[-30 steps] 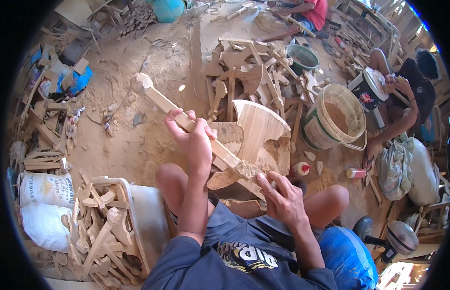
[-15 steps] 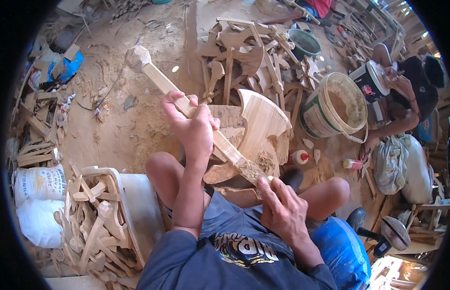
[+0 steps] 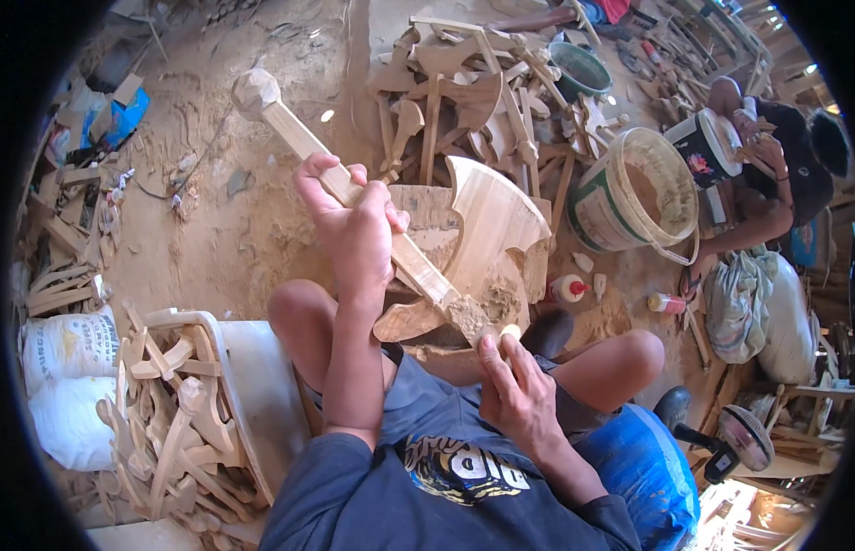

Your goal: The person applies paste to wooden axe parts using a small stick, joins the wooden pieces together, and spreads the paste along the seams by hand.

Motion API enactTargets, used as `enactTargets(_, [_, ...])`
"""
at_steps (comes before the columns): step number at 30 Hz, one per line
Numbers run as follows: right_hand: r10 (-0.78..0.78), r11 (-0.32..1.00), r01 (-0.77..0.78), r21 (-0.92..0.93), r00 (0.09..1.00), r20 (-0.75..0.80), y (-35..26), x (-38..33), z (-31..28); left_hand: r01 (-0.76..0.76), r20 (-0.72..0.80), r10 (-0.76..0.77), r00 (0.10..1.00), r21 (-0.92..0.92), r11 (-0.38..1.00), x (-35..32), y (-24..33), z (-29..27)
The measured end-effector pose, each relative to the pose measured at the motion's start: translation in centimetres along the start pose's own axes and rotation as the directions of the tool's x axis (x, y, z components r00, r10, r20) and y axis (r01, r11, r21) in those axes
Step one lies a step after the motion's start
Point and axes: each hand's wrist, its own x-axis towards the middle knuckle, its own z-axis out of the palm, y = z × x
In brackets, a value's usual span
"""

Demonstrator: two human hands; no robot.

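Centrally, one wooden axe (image 3: 464, 248) lies across the seated person's lap, its blade resting on a block (image 3: 427, 207). Left hand (image 3: 354, 225) is wrapped tight around the handle; right hand (image 3: 515, 390) pinches a small pale piece (image 3: 510, 332) against the axe's head end. Two glue bottles (image 3: 567, 289) stand beside one bucket (image 3: 634, 188). A second person (image 3: 767, 184) sits at right.

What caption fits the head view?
Left hand grips a wooden axe; right hand touches its head.

Pale wooden axe (image 3: 464, 239) – long handle tilted up-left, broad curved blade; unpainted, over lap
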Motion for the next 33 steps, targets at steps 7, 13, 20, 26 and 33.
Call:
enactTargets(7, [0.055,0.998,-0.056,0.021,0.997,0.056,-0.8,-0.4,-1.6,-0.04,-0.007,0.04,0.999,0.017,0.999,0.0,0.6,-0.1])
enactTargets(13, [-0.012,1.0,0.012,-0.013,1.0,-0.013,-0.4,-0.1,-2.3,-0.006,-0.011,0.006,1.0,0.0,1.0,0.3,0.1,0.2])
enactTargets(20, [0.046,0.999,-0.047,0.007,0.998,0.053,-0.1,-1.4,0.0,-0.007,0.003,0.007,1.0,0.039,0.999,0.1,-0.1,0.3])
enactTargets(26, [0.072,0.997,-0.072,-0.015,0.996,0.046,-1.3,-0.8,-2.2,-0.029,-0.012,0.03,0.999,0.045,0.999,0.0,0.0,0.2])
enactTargets(33, [0.044,0.998,-0.044,0.039,0.999,0.01,-0.5,0.0,-0.1,-0.087,-0.043,0.09,0.995,0.061,0.994,-0.2,0.3,0.6])
